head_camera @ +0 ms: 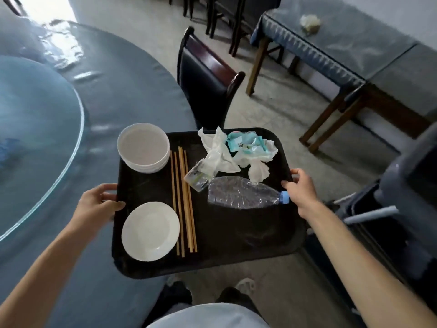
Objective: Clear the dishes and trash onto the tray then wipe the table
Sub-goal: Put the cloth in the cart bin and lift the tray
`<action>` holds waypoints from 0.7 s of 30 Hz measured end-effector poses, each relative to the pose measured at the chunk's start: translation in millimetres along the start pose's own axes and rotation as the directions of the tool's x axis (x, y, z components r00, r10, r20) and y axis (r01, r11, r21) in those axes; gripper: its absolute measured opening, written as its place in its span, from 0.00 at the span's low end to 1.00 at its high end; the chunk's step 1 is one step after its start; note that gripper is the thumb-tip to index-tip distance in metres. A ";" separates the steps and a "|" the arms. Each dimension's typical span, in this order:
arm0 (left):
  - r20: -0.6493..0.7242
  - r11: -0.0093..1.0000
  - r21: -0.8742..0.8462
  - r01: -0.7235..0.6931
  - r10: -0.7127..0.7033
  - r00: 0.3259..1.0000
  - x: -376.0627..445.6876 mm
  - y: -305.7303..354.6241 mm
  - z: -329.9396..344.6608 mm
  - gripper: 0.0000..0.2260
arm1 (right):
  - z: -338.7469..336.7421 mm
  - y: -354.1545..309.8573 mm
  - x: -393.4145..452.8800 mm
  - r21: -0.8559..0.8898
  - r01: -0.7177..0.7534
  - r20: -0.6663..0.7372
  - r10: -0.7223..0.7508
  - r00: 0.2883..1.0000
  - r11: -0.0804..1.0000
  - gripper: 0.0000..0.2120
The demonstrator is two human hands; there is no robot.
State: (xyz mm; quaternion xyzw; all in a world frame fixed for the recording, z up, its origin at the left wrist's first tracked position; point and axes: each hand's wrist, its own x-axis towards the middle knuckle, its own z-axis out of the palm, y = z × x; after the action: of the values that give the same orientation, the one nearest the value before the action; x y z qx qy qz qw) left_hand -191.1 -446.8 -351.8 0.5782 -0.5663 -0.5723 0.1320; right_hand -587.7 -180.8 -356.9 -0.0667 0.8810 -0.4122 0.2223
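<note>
Blue cloth under clear plastic covers the round tabletop (pixel 106 95) at left, where a glass turntable (pixel 35 129) sits; a dark chair (pixel 208 91) stands beyond it. Both hands grip a black tray (pixel 236 233) by its short edges, the left hand (pixel 97 204) closed on the left rim and the right hand (pixel 300 185) closed on the right rim. On the tray lie a stack of white bowls (pixel 144 147) at the far left corner, a white plate (pixel 150 231) near the left hand, wooden chopsticks (pixel 183 202) beside them, a crushed plastic bottle (pixel 246 192) with a blue cap, and crumpled napkins and wrappers (pixel 236 152) at the far side. The tray's left part overlaps the tabletop edge, while its right part hangs over the floor (pixel 272 110).
</note>
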 end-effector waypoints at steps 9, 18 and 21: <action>0.347 0.966 0.129 -0.225 0.169 0.923 -20.2 125.9 158.0 0.15 | -195.8 69.0 -20.3 0.155 -0.076 -0.263 0.116 0.958 0.985 0.15; 0.531 0.882 0.177 -0.437 0.289 0.797 -71.3 215.6 326.1 0.14 | -363.2 147.9 -37.1 0.182 -0.090 -0.456 0.165 0.875 0.979 0.18; 0.587 0.855 0.181 -0.486 0.302 0.751 -93.6 240.1 384.7 0.15 | -408.7 170.3 -40.4 0.200 -0.095 -0.495 0.185 0.849 0.975 0.20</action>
State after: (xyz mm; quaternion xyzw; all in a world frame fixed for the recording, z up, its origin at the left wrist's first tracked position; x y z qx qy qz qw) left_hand -596.5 -258.5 -230.8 0.2724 -0.7760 -0.5688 -0.0094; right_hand -723.0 227.0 -242.6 0.1285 0.8728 -0.4706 0.0152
